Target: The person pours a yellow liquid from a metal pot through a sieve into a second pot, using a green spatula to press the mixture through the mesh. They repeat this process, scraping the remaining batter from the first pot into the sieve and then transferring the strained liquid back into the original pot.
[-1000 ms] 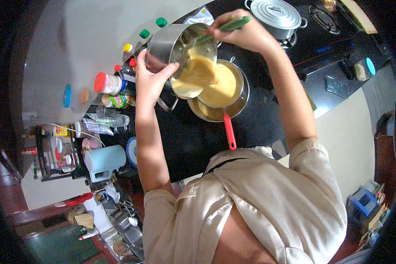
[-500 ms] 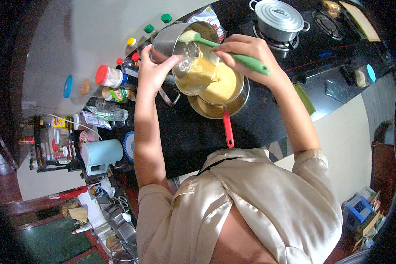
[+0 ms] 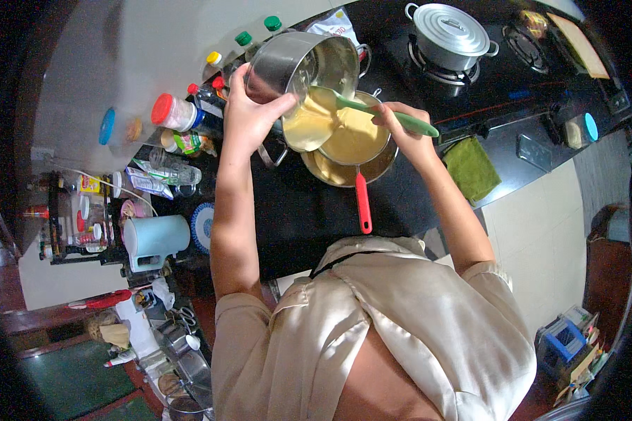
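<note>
My left hand [image 3: 251, 116] grips the side of a silver metal pot [image 3: 281, 64], tilted with its mouth toward the right. Thick yellow batter [image 3: 312, 126] lies along its lower lip. In my closed right hand [image 3: 409, 133] is a green spatula [image 3: 420, 125], its head in the batter at the pot's mouth, partly covered. Below, a strainer with a red handle [image 3: 362, 203] rests over a metal bowl [image 3: 323, 170] and contains a pool of the same yellow batter. The strainer's handle points toward me.
A lidded silver pot [image 3: 451, 36] stands on the stove at the back right. A green cloth [image 3: 472, 168] and a phone [image 3: 534, 152] lie on the right of the counter. Bottles and jars [image 3: 175, 112] line the left, near a light blue pitcher [image 3: 156, 240].
The spatula's head has come down from the tilted pot's inner wall to the batter at its lip. My right hand has moved lower. The strainer stays over the bowl.
</note>
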`<state>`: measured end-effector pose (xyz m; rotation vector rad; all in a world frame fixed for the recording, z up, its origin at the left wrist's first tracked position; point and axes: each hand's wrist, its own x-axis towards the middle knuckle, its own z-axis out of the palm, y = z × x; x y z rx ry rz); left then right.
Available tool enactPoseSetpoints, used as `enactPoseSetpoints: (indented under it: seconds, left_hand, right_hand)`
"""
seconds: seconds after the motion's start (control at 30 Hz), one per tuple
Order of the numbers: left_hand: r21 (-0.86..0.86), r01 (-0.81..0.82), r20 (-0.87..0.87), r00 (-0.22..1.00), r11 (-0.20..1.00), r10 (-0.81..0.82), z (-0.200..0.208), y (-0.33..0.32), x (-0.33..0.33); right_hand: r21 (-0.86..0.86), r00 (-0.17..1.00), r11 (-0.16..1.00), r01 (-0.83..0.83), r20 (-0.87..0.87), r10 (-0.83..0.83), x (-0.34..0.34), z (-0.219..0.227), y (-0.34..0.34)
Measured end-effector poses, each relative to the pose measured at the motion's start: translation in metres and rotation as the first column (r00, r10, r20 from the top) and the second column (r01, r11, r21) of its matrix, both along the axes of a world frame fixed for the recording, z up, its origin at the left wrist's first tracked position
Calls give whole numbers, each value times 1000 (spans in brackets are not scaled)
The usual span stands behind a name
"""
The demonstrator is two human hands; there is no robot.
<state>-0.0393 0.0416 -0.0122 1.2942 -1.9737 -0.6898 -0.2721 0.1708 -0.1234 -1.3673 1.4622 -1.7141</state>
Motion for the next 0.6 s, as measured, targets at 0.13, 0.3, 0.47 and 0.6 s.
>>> enactPoseSetpoints:
  seconds: [0.13,0.3,0.47,0.6]
  left_hand:
    - [-3,75,-85,994,997,-75,2,18,-3]
    - [-103,143,-105,983,984,-153,-3,21,-12]
    - [-23,139,-114,983,990,-140,-1,24,-19]
    - [3,114,-153,982,993,-112,3,26,-29]
  right_hand:
    - [-217,932,966,144,-299,-206,-11,22,-4]
    - [-52,995,997,61,-71,-64,5,-13,7]
    - [34,830,996,87,550,-91,32,14,23]
    - [-72,641,994,-77,760,105,63,24,31]
